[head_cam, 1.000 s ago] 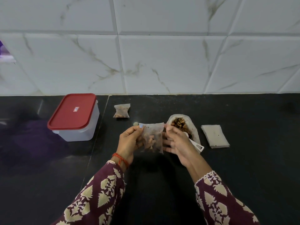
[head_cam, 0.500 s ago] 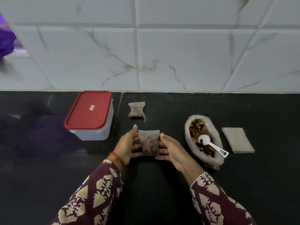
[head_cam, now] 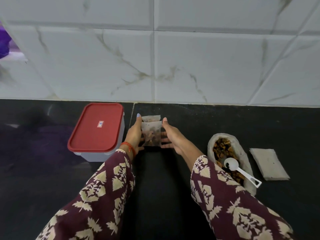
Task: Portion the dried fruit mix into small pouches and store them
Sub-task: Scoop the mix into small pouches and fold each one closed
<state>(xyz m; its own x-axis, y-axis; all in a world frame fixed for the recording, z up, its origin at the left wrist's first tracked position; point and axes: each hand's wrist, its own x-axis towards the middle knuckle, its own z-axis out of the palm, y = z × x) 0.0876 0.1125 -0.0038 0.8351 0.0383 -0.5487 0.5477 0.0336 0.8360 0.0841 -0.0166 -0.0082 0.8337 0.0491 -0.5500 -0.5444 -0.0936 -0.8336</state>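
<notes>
Both hands are out over the black counter (head_cam: pixel 173 196), cradling a filled pouch (head_cam: pixel 151 134) between them. The left hand (head_cam: pixel 134 135) has it by the left edge and the right hand (head_cam: pixel 170 135) by the right edge. On each side the thumb points toward the wall and the fingers reach in under the pouch, so it is lightly pinched from both sides, not squeezed. The pouch stands with its long axis running from the person toward the wall, its sealed top at the far end.

What matters here is what lies just beyond that top edge: a second filled pouch (head_cam: pixel 151 118), close to the counter's back edge by the tiled wall (head_cam: pixel 155 66). The held pouch overlaps its near side, and I cannot tell whether the two touch.

The box with the red lid (head_cam: pixel 97 127) sits just left of the left hand, lid on, so that hand is the nearer one for opening it. To the right of the right forearm, toward the counter's front, lies the open bag of dried fruit (head_cam: pixel 223 149) with a white scoop (head_cam: pixel 237 168) resting in it. A stack of empty pouches (head_cam: pixel 268 163) lies just beyond that.

My guess is that this pouch is being set down beside or against the finished one, with storing in the box not yet begun.
</notes>
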